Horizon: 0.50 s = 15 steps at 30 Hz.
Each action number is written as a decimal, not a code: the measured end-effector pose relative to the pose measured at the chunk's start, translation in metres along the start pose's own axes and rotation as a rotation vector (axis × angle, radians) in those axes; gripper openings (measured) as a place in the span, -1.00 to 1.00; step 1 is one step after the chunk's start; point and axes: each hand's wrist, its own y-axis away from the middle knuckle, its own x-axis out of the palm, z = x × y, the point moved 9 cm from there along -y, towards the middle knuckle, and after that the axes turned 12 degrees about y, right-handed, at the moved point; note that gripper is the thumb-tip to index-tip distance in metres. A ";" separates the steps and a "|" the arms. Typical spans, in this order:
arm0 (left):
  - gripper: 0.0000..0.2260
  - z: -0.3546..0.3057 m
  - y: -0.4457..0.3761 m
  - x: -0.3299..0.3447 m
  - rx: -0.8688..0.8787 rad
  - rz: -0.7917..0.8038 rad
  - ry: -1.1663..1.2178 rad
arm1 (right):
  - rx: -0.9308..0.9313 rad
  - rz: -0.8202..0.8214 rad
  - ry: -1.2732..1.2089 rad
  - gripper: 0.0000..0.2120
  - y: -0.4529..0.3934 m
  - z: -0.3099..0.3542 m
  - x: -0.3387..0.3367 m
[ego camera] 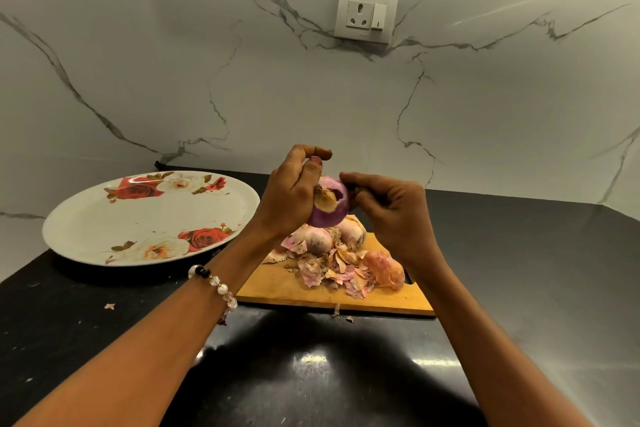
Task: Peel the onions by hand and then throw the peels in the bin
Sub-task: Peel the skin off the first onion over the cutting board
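Note:
A purple onion (pixel 330 204), mostly peeled with a patch of dry skin on its near side, is held in the air above the wooden cutting board (pixel 277 288). My left hand (pixel 291 194) grips it from the left with curled fingers. My right hand (pixel 388 208) pinches at its right side, fingers curled. Below, on the board, lie three unpeeled onions (pixel 311 241), (pixel 353 230), (pixel 386 269) and a heap of loose pink and tan peels (pixel 332 270). No bin is in view.
A large white plate with a rose pattern (pixel 104 218) sits left of the board on the black counter (pixel 311 374). Small peel scraps (pixel 109 306) lie on the counter. A marble wall with a power socket (pixel 367 14) stands behind.

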 end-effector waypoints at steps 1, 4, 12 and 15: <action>-0.77 0.001 -0.001 -0.001 -0.017 -0.001 0.027 | 0.017 -0.001 -0.029 -0.70 0.000 -0.002 0.000; -0.78 0.003 -0.002 -0.003 -0.027 0.016 0.052 | 0.019 0.002 -0.043 -0.71 0.000 -0.003 0.002; -0.81 0.009 -0.001 -0.001 -0.030 0.083 0.103 | 0.004 0.001 -0.045 -0.70 -0.001 -0.001 0.001; -0.81 0.010 0.000 0.002 -0.025 0.117 0.116 | -0.002 0.004 -0.036 -0.72 -0.001 -0.002 0.001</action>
